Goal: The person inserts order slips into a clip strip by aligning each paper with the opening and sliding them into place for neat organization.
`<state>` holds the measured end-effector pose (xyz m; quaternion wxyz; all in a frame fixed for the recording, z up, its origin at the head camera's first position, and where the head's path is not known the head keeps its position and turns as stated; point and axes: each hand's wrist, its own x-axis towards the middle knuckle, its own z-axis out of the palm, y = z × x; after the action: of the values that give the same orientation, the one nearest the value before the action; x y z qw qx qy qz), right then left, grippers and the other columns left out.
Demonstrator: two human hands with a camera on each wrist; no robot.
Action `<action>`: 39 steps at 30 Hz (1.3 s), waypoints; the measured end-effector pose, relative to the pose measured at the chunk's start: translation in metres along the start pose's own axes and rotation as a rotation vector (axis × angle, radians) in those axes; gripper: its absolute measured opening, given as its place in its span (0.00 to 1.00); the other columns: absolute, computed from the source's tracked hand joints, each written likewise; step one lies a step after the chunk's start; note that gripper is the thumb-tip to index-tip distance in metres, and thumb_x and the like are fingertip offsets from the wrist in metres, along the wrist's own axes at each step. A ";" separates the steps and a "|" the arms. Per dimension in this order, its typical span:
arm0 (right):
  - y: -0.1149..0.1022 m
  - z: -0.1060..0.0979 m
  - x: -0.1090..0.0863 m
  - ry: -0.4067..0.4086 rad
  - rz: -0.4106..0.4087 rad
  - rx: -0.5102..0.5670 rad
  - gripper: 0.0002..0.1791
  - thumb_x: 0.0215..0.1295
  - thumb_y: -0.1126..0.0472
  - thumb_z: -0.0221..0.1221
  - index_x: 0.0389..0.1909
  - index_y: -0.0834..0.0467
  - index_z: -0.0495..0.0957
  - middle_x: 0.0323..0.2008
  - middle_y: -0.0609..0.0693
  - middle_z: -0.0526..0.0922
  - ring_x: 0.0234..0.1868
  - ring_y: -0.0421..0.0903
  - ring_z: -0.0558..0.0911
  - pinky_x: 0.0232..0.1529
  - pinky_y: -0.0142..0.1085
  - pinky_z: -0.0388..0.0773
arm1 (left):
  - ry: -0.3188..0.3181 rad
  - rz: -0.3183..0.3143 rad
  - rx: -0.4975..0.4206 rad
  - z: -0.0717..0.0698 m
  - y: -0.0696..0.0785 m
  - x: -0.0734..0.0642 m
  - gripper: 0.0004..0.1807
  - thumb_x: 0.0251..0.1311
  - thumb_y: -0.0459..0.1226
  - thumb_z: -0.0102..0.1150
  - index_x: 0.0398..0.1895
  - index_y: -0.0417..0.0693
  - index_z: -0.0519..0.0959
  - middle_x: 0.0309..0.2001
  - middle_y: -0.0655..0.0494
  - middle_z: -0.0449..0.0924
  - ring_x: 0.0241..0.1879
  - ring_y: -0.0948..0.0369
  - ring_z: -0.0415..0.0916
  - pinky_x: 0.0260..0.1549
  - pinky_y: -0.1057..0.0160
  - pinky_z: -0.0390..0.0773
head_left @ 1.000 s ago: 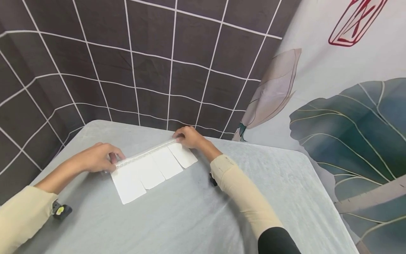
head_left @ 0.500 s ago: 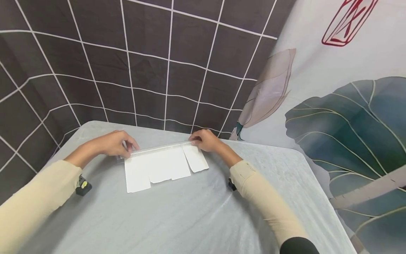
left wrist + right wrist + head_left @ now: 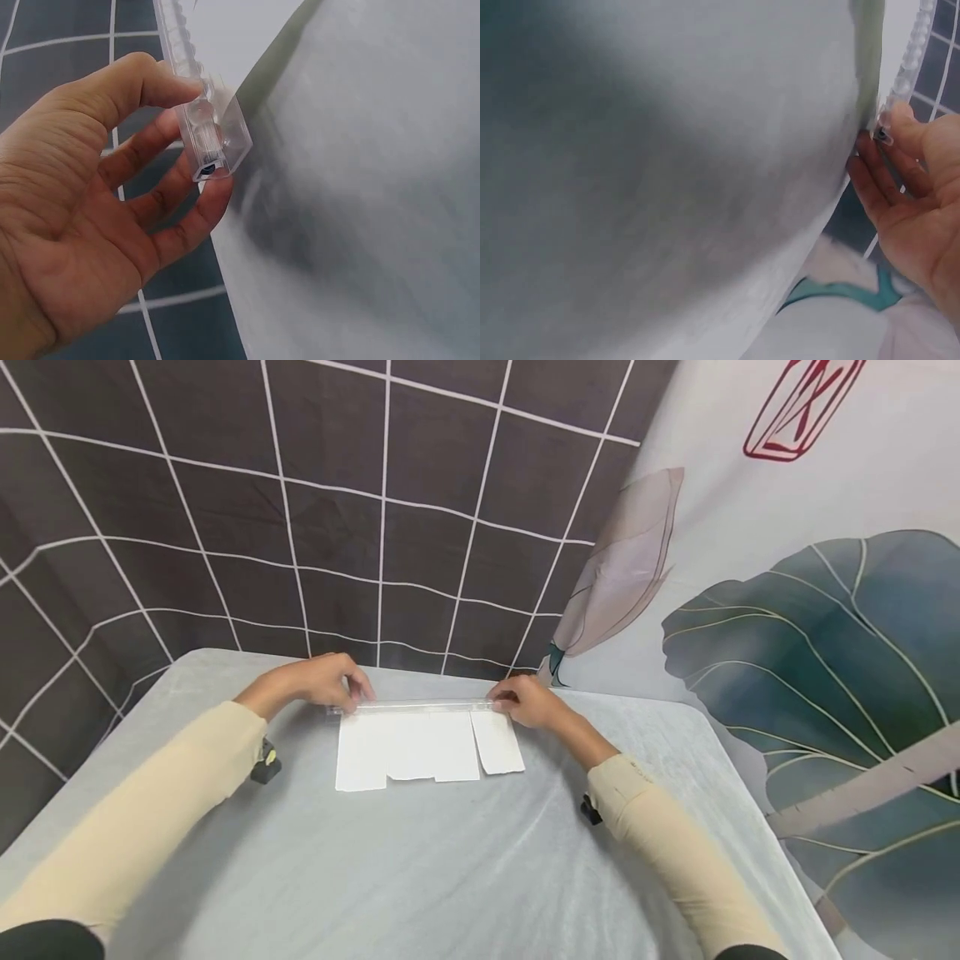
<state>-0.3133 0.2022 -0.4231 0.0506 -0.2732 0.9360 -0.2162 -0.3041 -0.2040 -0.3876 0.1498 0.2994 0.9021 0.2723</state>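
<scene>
A long clear plastic strip (image 3: 420, 705) with a beaded ridge runs level between both hands, near the table's far edge. Several white paper sheets (image 3: 408, 747) of uneven length extend from it toward the near side, the rightmost set apart by a slanting gap. My left hand (image 3: 330, 680) holds the strip's left end; in the left wrist view, the thumb presses on the transparent end piece (image 3: 225, 146) and the curled fingers lie behind it. At the other end, my right hand (image 3: 528, 700) pinches the strip between thumb and fingers.
A pale grey cloth covers the table (image 3: 450, 860). Behind it hangs a dark curtain (image 3: 337, 527) with white grid lines, and to the right a white hanging (image 3: 720, 527) printed with large leaves.
Both hands have moved right in the head view with the strip and papers. The strip has turned from slanting up toward the right to nearly level. The camera view has shifted slightly.
</scene>
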 end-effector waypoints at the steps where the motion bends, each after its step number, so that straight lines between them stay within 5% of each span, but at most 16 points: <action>1: 0.003 -0.001 -0.003 -0.002 0.005 0.000 0.13 0.83 0.64 0.64 0.59 0.62 0.91 0.57 0.59 0.94 0.57 0.56 0.91 0.61 0.51 0.89 | -0.005 0.001 0.000 0.001 0.002 0.004 0.21 0.48 0.24 0.73 0.49 0.37 0.94 0.36 0.49 0.90 0.36 0.61 0.79 0.32 0.68 0.77; 19: 0.034 -0.018 -0.032 0.034 0.072 0.004 0.12 0.81 0.65 0.65 0.57 0.63 0.92 0.51 0.59 0.94 0.47 0.51 0.89 0.53 0.48 0.88 | -0.053 0.023 -0.040 0.019 0.017 0.047 0.22 0.52 0.23 0.68 0.54 0.36 0.93 0.39 0.46 0.90 0.33 0.63 0.80 0.34 0.66 0.81; 39: 0.042 -0.017 -0.037 0.039 0.100 -0.006 0.12 0.81 0.66 0.65 0.57 0.66 0.91 0.51 0.62 0.94 0.51 0.56 0.91 0.57 0.52 0.90 | 0.004 -0.006 -0.050 0.026 0.023 0.060 0.23 0.53 0.20 0.64 0.53 0.36 0.93 0.38 0.46 0.89 0.32 0.63 0.77 0.30 0.70 0.77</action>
<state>-0.3064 0.2601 -0.4263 0.0420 -0.2220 0.9499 -0.2160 -0.3290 -0.1409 -0.4019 0.1563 0.2926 0.8961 0.2949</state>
